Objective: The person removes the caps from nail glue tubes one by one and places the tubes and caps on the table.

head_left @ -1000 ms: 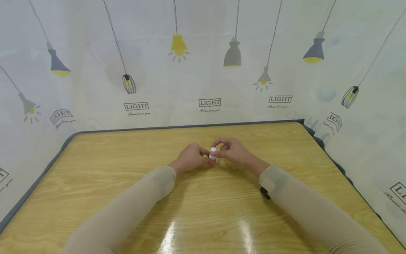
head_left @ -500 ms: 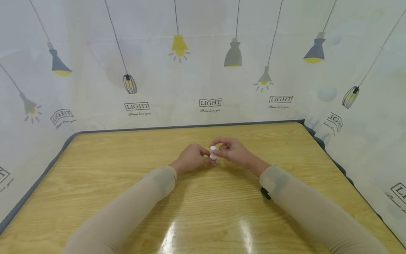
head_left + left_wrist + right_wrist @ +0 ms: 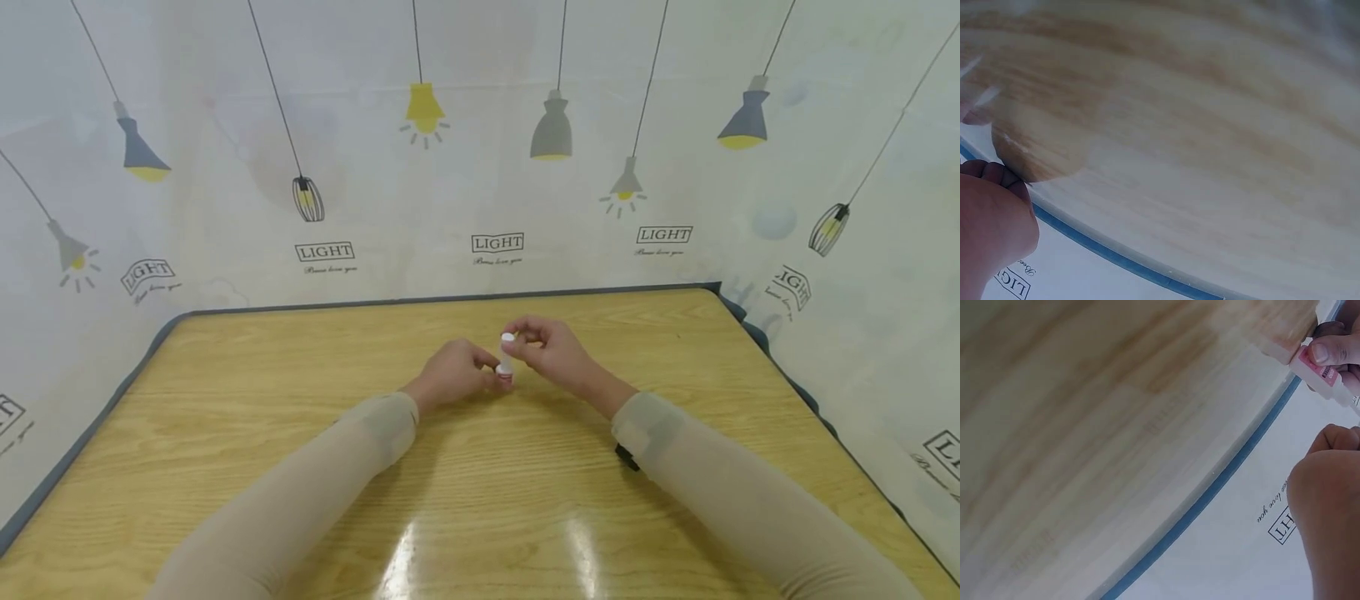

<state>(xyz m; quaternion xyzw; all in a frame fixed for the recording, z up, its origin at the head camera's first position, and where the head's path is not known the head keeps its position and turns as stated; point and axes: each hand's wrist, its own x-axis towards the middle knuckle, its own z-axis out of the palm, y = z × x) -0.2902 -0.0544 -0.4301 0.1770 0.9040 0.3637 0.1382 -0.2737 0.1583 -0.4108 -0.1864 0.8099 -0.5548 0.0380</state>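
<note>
Near the far middle of the table, a small white bottle (image 3: 505, 377) with a pink-red label stands upright. My left hand (image 3: 457, 372) grips it low down from the left. In the right wrist view, the thumb presses across the pink label of the bottle (image 3: 1316, 372). Above it, my right hand (image 3: 551, 350) pinches a white cap (image 3: 507, 338) between thumb and forefinger. A pale, translucent stem (image 3: 506, 358) spans the gap from cap to bottle neck. The left wrist view catches part of the left hand (image 3: 997, 219); the bottle is hidden there.
A glossy wood-grain table (image 3: 480, 492) lies under both forearms, with a dark blue edging along its rim. Close behind it hangs a pale backdrop (image 3: 405, 200) printed with lamps. Something small and black (image 3: 627, 457) shows beneath the right cuff.
My right hand has raised the white cap upward, widening the gap over the bottle and baring the pale stem. My left hand has stayed in place on the bottle.
</note>
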